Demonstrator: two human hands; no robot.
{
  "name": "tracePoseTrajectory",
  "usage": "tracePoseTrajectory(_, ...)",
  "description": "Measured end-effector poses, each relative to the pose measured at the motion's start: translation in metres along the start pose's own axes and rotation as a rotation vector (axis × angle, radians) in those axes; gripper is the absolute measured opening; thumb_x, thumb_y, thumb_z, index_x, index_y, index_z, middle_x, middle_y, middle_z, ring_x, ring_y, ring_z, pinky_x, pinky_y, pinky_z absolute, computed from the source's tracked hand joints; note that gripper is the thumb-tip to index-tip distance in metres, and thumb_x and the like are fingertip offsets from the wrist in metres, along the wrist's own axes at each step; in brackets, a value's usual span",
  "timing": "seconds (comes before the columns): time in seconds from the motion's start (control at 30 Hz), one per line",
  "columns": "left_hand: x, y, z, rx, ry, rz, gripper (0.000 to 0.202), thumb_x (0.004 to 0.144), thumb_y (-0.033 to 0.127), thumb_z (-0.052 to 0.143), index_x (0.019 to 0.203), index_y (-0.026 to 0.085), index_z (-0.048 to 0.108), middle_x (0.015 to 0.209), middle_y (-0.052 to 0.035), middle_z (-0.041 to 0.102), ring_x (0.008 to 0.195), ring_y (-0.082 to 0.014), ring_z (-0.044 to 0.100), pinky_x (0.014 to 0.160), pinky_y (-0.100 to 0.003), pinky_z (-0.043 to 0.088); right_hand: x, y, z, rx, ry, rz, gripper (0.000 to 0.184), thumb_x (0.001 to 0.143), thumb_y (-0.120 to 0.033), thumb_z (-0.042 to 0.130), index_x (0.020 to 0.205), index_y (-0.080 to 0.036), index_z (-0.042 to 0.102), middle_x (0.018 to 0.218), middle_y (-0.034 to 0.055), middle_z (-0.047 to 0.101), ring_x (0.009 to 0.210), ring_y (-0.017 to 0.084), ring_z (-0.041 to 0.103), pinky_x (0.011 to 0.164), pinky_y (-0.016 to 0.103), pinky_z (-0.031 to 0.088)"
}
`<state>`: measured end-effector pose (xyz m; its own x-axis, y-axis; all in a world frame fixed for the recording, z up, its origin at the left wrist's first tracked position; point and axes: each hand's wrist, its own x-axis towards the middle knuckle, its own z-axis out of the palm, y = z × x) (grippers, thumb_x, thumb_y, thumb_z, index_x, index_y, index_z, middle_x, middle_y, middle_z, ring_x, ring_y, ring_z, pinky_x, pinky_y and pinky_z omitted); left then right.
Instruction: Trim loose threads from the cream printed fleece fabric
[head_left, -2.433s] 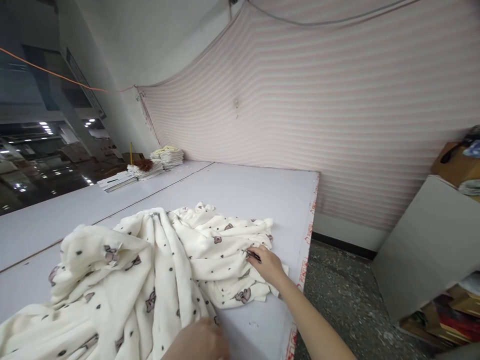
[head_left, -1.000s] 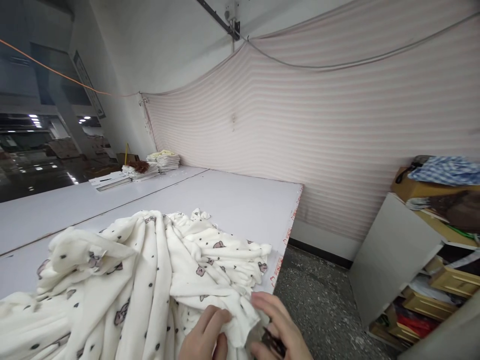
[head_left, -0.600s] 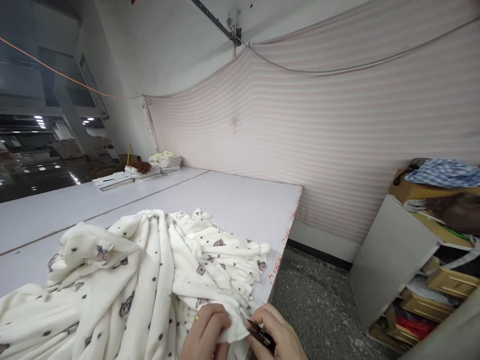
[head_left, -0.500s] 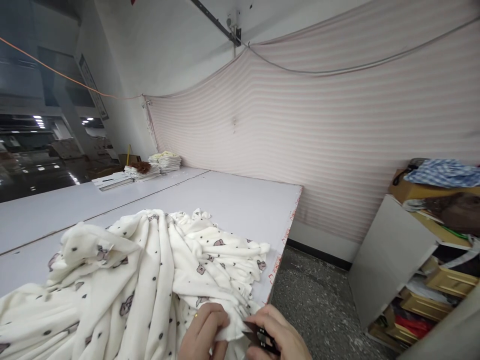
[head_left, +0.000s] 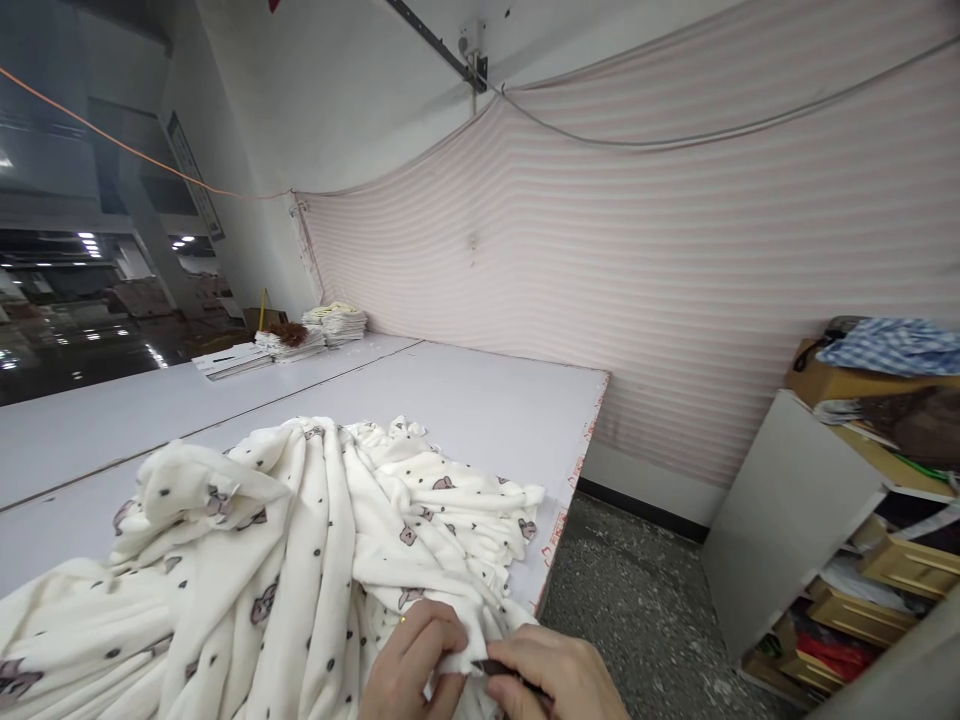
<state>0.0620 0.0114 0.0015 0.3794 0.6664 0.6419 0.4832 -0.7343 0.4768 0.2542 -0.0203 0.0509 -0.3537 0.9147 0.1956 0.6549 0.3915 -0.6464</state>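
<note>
A rumpled white fleece cloth (head_left: 285, 560) with small brown bear and dot prints lies heaped on the white table (head_left: 480, 400), reaching its right edge. At the bottom of the view my left hand (head_left: 412, 670) pinches a fold of the cloth's near edge; a ring shows on one finger. My right hand (head_left: 559, 680) sits right beside it, holding a small dark cutting tool (head_left: 499, 670) whose tip touches the pinched cloth. Both wrists are cut off by the frame's bottom.
Folded cloth stacks (head_left: 336, 322) and flat white sheets (head_left: 232, 360) sit at the table's far left. A pink striped curtain (head_left: 675, 270) hangs behind. To the right stand a grey board (head_left: 787, 520) and cluttered shelves (head_left: 892, 500) over a speckled floor (head_left: 637, 620).
My right hand left the cloth's far edge and came back to the near edge beside my left hand. Both hands closed on a fold, the dark tool now against it.
</note>
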Motion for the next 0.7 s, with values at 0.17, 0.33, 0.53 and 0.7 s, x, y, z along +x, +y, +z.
tracePoseTrajectory(0.17, 0.005, 0.002, -0.004, 0.019, 0.026, 0.007, 0.025, 0.075, -0.001, 0.045, 0.082, 0.023, 0.048, 0.085, 0.0007, 0.058, 0.080, -0.0115, 0.058, 0.071, -0.019, 0.045, -0.003, 0.007, 0.004, 0.013, 0.042, 0.006, 0.021, 0.086, -0.030, 0.054, 0.094, -0.024, 0.072, 0.077, 0.0033, 0.070, 0.068, 0.019, 0.067, 0.056, 0.022, 0.042)
tracePoseTrajectory(0.33, 0.010, 0.000, -0.012, 0.078, -0.005, 0.000, 0.021, 0.072, 0.002, 0.055, 0.079, 0.021, 0.056, 0.088, -0.0027, 0.060, 0.083, -0.0158, 0.058, 0.075, -0.025, 0.045, 0.000, 0.018, 0.027, 0.230, 0.194, 0.086, 0.040, 0.069, -0.026, 0.070, 0.109, -0.026, 0.064, 0.093, 0.0017, 0.068, 0.076, 0.018, 0.067, 0.066, 0.019, 0.047)
tracePoseTrajectory(0.53, 0.008, -0.006, -0.003, -0.672, -0.218, -0.741, 0.027, 0.071, 0.042, 0.068, 0.070, 0.016, 0.063, 0.067, 0.0000, 0.059, 0.063, -0.0129, 0.051, 0.059, -0.023, 0.037, 0.019, 0.025, 0.046, 0.261, 0.420, 0.115, 0.013, 0.083, -0.026, 0.054, 0.071, -0.021, 0.057, 0.063, -0.0015, 0.060, 0.060, 0.015, 0.059, 0.057, 0.020, 0.042)
tracePoseTrajectory(0.7, 0.012, -0.007, -0.004, -0.969, -0.236, -0.972, 0.042, 0.060, 0.052, 0.077, 0.070, 0.014, 0.064, 0.063, 0.0014, 0.058, 0.064, -0.0131, 0.050, 0.064, -0.024, 0.035, 0.019, 0.030, 0.054, 0.396, 0.518, -0.037, 0.007, 0.082, -0.027, 0.058, 0.087, -0.024, 0.061, 0.077, -0.0006, 0.066, 0.069, 0.014, 0.064, 0.063, 0.018, 0.047)
